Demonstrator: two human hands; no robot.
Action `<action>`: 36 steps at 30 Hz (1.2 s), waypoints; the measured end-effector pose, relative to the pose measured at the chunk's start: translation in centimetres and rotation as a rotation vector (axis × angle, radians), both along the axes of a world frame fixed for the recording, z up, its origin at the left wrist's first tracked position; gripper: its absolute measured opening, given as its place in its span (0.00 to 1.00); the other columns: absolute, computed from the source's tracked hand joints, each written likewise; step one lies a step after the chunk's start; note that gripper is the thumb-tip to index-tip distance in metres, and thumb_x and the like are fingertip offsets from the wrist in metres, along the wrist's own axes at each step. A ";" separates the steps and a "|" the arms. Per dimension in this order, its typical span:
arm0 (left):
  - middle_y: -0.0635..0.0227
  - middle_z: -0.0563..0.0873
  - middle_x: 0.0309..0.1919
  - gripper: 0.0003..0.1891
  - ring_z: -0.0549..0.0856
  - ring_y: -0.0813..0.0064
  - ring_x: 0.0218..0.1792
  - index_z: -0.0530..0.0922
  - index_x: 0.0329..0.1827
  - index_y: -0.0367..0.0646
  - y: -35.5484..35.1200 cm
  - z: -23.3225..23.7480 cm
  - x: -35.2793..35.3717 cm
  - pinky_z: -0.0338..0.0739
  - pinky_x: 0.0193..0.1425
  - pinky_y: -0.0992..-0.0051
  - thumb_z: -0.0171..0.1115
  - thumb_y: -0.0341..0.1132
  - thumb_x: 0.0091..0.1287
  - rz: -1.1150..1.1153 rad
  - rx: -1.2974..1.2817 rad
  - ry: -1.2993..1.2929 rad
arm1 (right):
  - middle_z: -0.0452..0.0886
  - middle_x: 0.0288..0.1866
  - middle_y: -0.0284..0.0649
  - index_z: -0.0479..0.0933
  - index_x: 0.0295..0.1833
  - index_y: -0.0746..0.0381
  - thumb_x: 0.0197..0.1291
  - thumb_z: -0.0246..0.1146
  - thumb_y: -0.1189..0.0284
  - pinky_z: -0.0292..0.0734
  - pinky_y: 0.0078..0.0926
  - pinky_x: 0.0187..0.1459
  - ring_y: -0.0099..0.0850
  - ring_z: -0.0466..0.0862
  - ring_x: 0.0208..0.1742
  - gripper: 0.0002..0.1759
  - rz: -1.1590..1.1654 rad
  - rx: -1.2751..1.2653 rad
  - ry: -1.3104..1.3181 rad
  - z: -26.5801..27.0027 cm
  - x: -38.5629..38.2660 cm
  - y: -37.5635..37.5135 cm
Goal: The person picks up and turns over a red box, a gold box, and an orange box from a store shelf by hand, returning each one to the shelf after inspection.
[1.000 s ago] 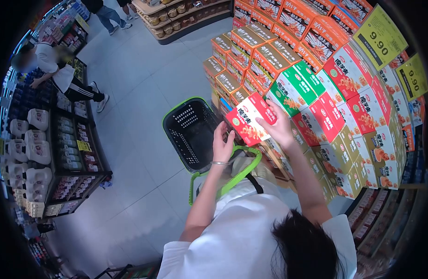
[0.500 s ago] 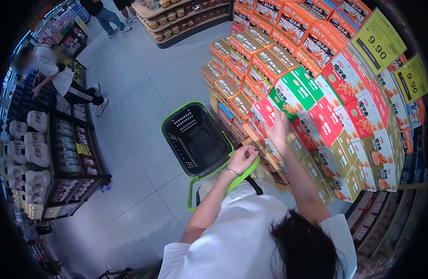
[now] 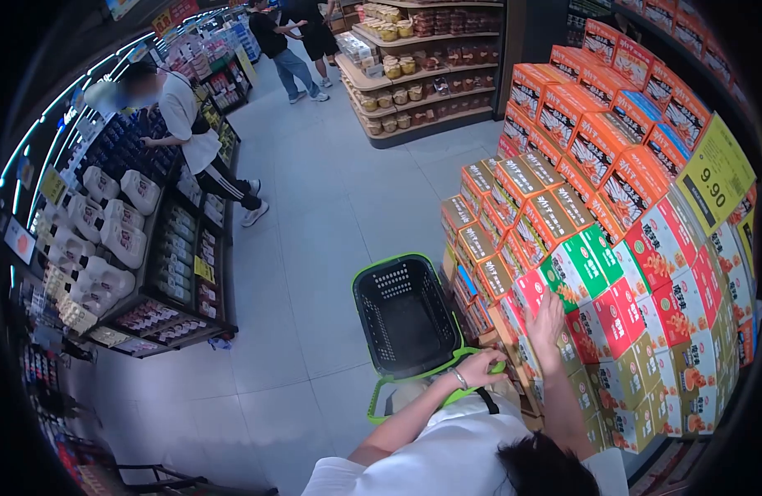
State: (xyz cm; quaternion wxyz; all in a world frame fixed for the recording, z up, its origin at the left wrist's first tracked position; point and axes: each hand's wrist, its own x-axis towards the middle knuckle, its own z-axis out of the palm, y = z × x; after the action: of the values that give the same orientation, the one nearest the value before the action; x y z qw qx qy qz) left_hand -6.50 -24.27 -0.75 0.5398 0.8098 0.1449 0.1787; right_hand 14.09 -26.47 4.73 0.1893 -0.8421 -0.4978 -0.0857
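My left hand [image 3: 482, 368] is closed around the green handle [image 3: 463, 392] of a black shopping basket [image 3: 407, 324]. The basket hangs in front of me, and nothing shows inside it. My right hand [image 3: 546, 322] reaches out to the stacked snack cartons, its fingers stretched over a red and white carton [image 3: 530, 291] at the near left corner of the stack. They seem to rest on it rather than grip it. Just beyond those fingertips lies a green and white carton [image 3: 583, 263].
Brown and orange cartons [image 3: 521, 190] rise behind, with a yellow price sign [image 3: 713, 178] reading 9.90 at right. A shelf with white jugs [image 3: 120, 240] stands left, where a person in a white shirt [image 3: 182, 116] reaches toward goods. Farther back are jar shelves [image 3: 422, 74] and two people.
My view has tilted up and turned, so the basket, cartons and hands sit lower and farther right. My right hand stays at the red carton, my left at the handle.
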 end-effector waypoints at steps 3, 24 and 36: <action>0.56 0.80 0.47 0.24 0.80 0.59 0.51 0.75 0.53 0.39 0.1 0.7 -0.4 0.73 0.57 0.67 0.68 0.44 0.60 -0.085 -0.028 0.159 | 0.70 0.57 0.53 0.63 0.65 0.72 0.52 0.69 0.65 0.65 0.43 0.60 0.48 0.70 0.57 0.39 0.003 -0.044 -0.019 0.3 -0.2 0.0; 0.48 0.83 0.46 0.28 0.83 0.51 0.48 0.75 0.55 0.38 -2.8 3.4 -7.8 0.76 0.54 0.60 0.67 0.45 0.54 -0.080 0.082 0.355 | 0.71 0.56 0.51 0.69 0.59 0.69 0.58 0.64 0.67 0.63 0.45 0.62 0.48 0.70 0.59 0.26 0.351 0.177 0.044 3.9 -6.0 -0.4; 0.54 0.86 0.34 0.16 0.85 0.55 0.39 0.79 0.42 0.40 -4.1 5.3 -13.2 0.78 0.45 0.59 0.67 0.42 0.56 0.421 0.313 0.407 | 0.81 0.33 0.48 0.80 0.32 0.65 0.68 0.53 0.63 0.75 0.42 0.43 0.46 0.82 0.38 0.19 0.899 -0.236 0.434 2.1 -15.5 -4.4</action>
State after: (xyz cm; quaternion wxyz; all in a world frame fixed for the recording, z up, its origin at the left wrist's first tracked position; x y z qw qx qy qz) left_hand -19.70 -28.39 4.58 0.3199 0.8542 0.3848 0.1410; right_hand -1.42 -30.84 6.81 0.2100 -0.5590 -0.7661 0.2376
